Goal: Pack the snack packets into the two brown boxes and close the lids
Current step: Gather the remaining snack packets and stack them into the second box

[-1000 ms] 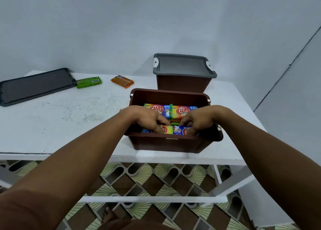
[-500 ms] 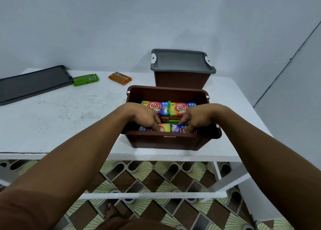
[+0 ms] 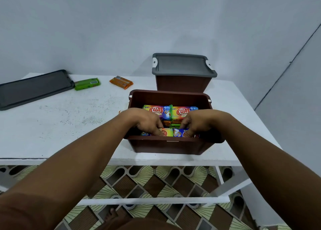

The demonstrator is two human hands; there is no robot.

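Brown plastic makes up the open box (image 3: 166, 146) at the centre of the frame, and both hands are down inside it. The left hand (image 3: 147, 121) has its fingers curled onto the rainbow packet (image 3: 165, 132) in the near row. The right hand (image 3: 196, 121) grips the blue packet (image 3: 179, 132) just beside it in the same way (the fingertips are partly hidden among the wrappers). Beyond the knuckles, two glossy KUAT packets (image 3: 157, 110) lie side by side along the far wall, with orange and green wrappers wedged between the rows.

Just behind stands the second brown box (image 3: 182, 84), closed under a grey lid (image 3: 182, 64) with white clips. Toward the left edge of the frame a loose grey lid (image 3: 34, 89) lies flat and matte. A green packet (image 3: 87, 84) sits just beside it, and an orange packet (image 3: 121, 82) lies further right, apart from both boxes. The white table (image 3: 52, 125) is scuffed and speckled. Patterned tiles (image 3: 156, 182) show below it.
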